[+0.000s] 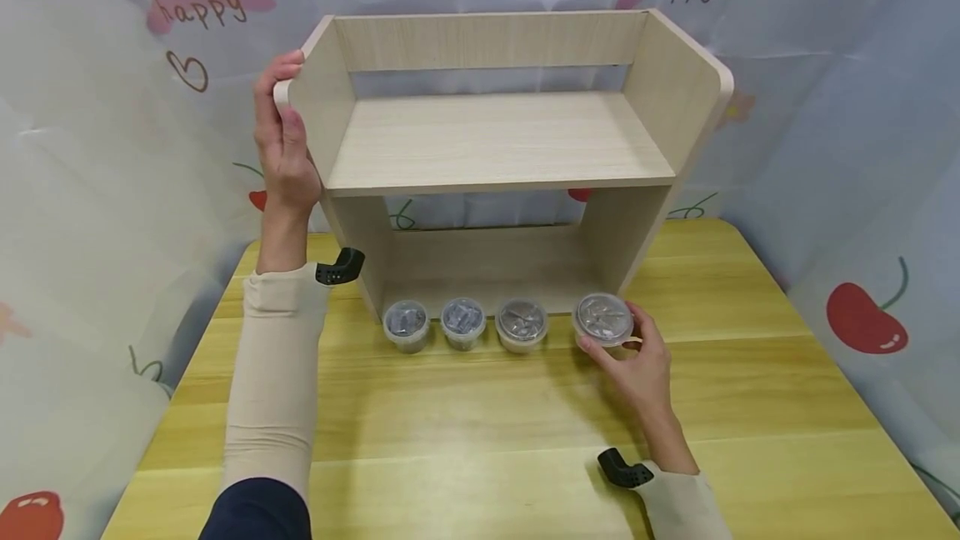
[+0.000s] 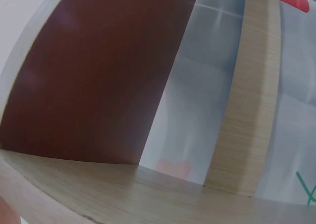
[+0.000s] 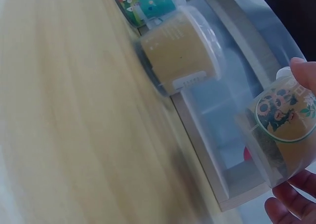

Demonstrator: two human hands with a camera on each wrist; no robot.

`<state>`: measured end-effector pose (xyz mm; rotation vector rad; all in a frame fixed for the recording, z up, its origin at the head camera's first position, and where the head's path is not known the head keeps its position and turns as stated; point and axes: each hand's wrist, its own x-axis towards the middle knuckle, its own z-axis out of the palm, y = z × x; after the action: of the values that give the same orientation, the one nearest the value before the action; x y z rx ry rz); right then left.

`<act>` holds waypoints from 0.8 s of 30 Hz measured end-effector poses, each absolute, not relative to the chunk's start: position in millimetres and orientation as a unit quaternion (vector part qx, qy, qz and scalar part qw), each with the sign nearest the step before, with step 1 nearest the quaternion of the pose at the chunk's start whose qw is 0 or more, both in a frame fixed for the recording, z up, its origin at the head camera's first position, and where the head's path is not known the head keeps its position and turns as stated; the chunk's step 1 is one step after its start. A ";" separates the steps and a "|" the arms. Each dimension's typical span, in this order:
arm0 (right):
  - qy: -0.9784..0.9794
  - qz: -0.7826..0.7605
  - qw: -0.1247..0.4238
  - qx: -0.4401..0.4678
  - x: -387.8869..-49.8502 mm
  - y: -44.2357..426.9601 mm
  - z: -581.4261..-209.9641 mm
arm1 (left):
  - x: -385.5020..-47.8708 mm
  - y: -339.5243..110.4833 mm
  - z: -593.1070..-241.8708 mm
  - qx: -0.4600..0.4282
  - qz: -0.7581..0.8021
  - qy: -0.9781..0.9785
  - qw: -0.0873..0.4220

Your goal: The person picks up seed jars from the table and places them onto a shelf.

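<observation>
My left hand (image 1: 281, 140) grips the upper left side panel of a pale wooden two-tier shelf (image 1: 495, 136). In the left wrist view, the shelf's side board (image 2: 148, 189) runs along the bottom, with only a sliver of hand in the corner. With thumb and fingers on opposite sides, my right hand (image 1: 641, 361) holds a clear-lidded plastic tub (image 1: 603, 319) at the shelf's lower right front. The right wrist view shows this tub (image 3: 284, 130) tilted, flowers printed on its side, apparently raised off the table. Three similar tubs (image 1: 522, 325) stand in a row to its left.
The shelf stands on a yellow wood-grain table (image 1: 465, 448), its lower board (image 1: 487, 265) just behind the row of tubs. Behind and beside the table hangs a printed curtain (image 1: 847, 190) with cherries and lettering.
</observation>
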<state>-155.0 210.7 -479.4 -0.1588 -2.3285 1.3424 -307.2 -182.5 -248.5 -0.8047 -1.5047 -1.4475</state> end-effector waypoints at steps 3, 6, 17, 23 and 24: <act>-0.837 0.490 0.240 -0.051 -154.1 210.9 -475.3 | -307.8 -182.2 -247.6 -0.326 -0.582 -0.603 0.438; -0.831 0.491 0.258 -0.045 -153.3 211.1 -472.0 | -308.4 -182.4 -247.9 -0.328 -0.584 -0.599 0.438; -0.820 0.489 0.298 -0.022 -149.9 211.8 -464.5 | -309.1 -184.1 -249.5 -0.329 -0.575 -0.605 0.442; -0.812 0.488 0.320 -0.011 -151.8 213.3 -461.4 | -308.0 -183.6 -248.4 -0.329 -0.573 -0.605 0.444; -0.812 0.487 0.321 -0.011 -151.8 213.5 -460.9 | -306.9 -183.6 -248.8 -0.328 -0.572 -0.606 0.445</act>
<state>-151.8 213.5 -460.9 -0.0285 -2.1328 1.2791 -306.9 -183.6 -248.8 -0.8137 -1.5011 -1.4184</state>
